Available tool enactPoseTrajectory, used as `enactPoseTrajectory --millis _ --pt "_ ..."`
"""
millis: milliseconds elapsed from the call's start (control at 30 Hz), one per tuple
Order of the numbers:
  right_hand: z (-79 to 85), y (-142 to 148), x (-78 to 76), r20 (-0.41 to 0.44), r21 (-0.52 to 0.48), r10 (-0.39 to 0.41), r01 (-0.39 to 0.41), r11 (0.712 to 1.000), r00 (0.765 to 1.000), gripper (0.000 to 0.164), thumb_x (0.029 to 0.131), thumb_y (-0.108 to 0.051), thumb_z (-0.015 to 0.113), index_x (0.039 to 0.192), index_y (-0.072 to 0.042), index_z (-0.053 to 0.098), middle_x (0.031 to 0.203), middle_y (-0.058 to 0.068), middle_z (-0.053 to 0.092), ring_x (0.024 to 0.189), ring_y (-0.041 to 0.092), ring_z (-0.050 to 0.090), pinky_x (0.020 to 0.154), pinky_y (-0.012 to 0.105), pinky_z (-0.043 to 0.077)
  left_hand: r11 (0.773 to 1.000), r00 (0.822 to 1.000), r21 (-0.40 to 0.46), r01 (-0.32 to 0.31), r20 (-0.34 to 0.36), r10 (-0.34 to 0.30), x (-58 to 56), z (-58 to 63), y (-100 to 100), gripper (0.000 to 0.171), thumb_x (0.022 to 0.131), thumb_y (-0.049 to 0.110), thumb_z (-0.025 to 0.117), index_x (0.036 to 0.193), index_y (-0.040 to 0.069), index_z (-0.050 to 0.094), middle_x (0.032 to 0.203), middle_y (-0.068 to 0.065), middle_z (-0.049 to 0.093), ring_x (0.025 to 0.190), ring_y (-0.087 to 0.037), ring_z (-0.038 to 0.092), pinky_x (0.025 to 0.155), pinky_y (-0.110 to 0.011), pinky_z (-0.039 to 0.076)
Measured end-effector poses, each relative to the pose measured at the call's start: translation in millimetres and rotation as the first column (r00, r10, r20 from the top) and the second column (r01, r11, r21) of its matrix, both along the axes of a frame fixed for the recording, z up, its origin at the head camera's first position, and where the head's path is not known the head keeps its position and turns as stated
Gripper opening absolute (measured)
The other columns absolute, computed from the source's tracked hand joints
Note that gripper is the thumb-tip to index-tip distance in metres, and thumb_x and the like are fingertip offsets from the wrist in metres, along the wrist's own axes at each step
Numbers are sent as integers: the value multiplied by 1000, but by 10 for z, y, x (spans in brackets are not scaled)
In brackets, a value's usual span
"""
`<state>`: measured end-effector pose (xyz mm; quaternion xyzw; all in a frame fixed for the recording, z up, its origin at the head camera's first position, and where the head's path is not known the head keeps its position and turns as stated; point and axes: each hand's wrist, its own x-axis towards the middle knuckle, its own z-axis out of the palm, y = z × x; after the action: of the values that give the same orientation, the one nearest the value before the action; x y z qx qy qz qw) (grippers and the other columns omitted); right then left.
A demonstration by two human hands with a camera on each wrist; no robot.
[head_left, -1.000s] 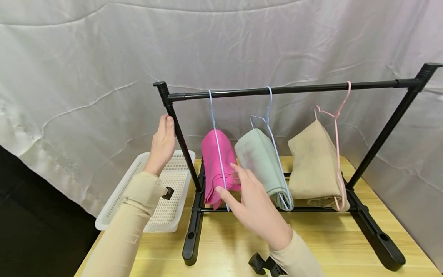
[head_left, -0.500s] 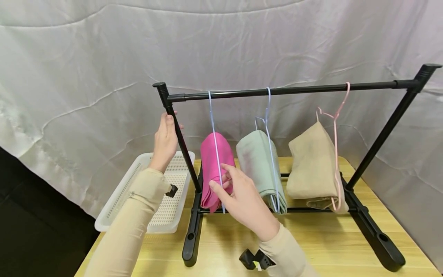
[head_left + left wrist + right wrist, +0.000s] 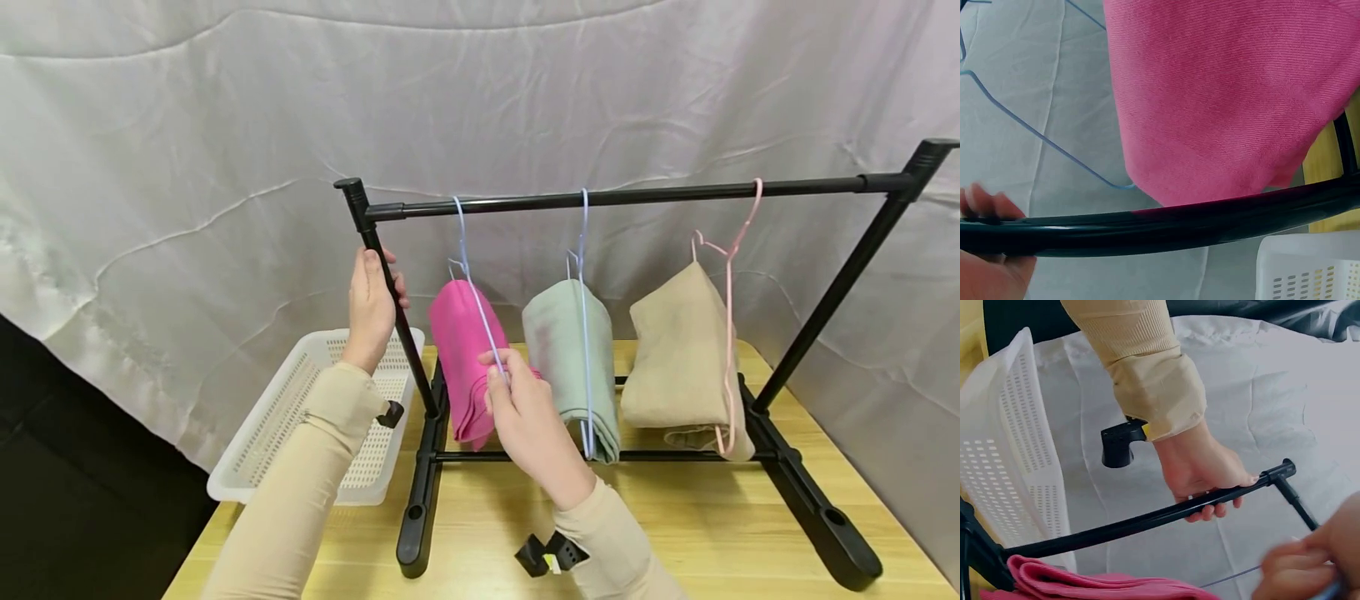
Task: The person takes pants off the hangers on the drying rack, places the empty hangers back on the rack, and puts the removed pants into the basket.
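Note:
My left hand (image 3: 371, 315) grips the left post (image 3: 408, 342) of a black clothes rack, fingers curled round it in the right wrist view. With thumb and fingers my right hand (image 3: 531, 417) pinches the front side of a light-blue wire hanger (image 3: 481, 304), hooked over the rack's top bar (image 3: 517, 202). Over that hanger hangs a folded pink towel (image 3: 459, 333), its lower right part behind the right hand. The same towel (image 3: 1229, 94) fills much of the left wrist view, beside the post. In the right wrist view the right hand (image 3: 1304, 562) is blurred at the edge.
A pale green towel (image 3: 558, 333) on a blue hanger and a beige towel (image 3: 671, 350) on a pink hanger hang farther right. Left of the rack, a white perforated basket (image 3: 262, 417) stands on the wooden table (image 3: 465, 533). A grey curtain (image 3: 225, 125) hangs behind.
My right hand has moved slightly left and closed its fingers on the hanger, whose lower end has swung right. The left hand's fingers have wrapped round the post. The green towel's hanger has turned.

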<state>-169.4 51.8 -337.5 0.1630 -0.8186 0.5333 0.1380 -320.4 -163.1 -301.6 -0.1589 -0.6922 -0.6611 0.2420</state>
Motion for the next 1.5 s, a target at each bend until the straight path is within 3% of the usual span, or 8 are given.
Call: enactPoseTrajectory --millis 133,267,467,567,700,900,1267,1500 --pt "-6 0 -44 7 -55 -65 65 996 998 27 116 -27 48 120 -6 64 81 11 68 69 14 53 71 31 48 990 996 112 86 -6 -86 -33 -30 5 41 117 49 23 104 20 49 68 2 43 55 -11 41 53 -22 40" --pt "26 1 -62 55 -85 -52 56 995 997 29 116 -29 47 118 -7 66 72 4 58 66 13 51 69 31 46 981 994 162 107 -19 -106 -57 -61 -7 42 117 49 21 100 22 48 65 5 40 54 -10 37 53 -22 35" --pt "133 25 -72 146 -132 75 -56 990 986 27 117 -23 42 114 -1 59 68 -1 43 58 10 39 55 25 36 981 995 167 94 -26 -91 -59 -79 -19 42 116 52 22 102 22 48 67 6 40 55 -9 37 54 -22 35" --pt "177 23 -91 220 -234 162 -109 966 962 27 117 -19 40 113 4 54 68 -1 40 56 10 35 48 21 31 982 996 167 87 -22 -84 -62 -79 -36 41 116 51 22 103 23 48 67 6 39 55 -9 37 54 -22 35" --pt "209 18 -97 290 -347 200 -92 933 936 29 118 -21 38 111 4 50 68 -2 35 53 10 29 44 20 26 985 997 155 77 -15 -75 -63 -76 -60 41 116 51 21 103 24 48 67 6 40 55 -10 37 55 -22 35" --pt "203 15 -115 255 -358 157 -57 932 954 36 119 -26 35 100 2 46 66 -2 33 51 11 29 45 21 26 987 997 140 82 -18 -81 -74 -73 -76 42 115 53 22 103 23 49 68 5 40 56 -10 37 55 -22 36" --pt "192 36 -108 208 -326 70 2 946 976 34 117 -23 41 95 1 50 62 -3 36 49 11 32 43 22 28 988 996 127 88 -16 -87 -90 -65 -48 41 115 53 21 103 23 47 69 5 40 57 -10 37 55 -22 36" --pt "182 45 -102 178 -326 46 15 945 983 34 117 -21 42 93 2 51 60 -4 36 48 10 33 44 21 27 986 995 132 98 -19 -96 -72 -63 -34 49 116 52 21 107 10 45 69 5 39 57 -10 37 55 -22 35"
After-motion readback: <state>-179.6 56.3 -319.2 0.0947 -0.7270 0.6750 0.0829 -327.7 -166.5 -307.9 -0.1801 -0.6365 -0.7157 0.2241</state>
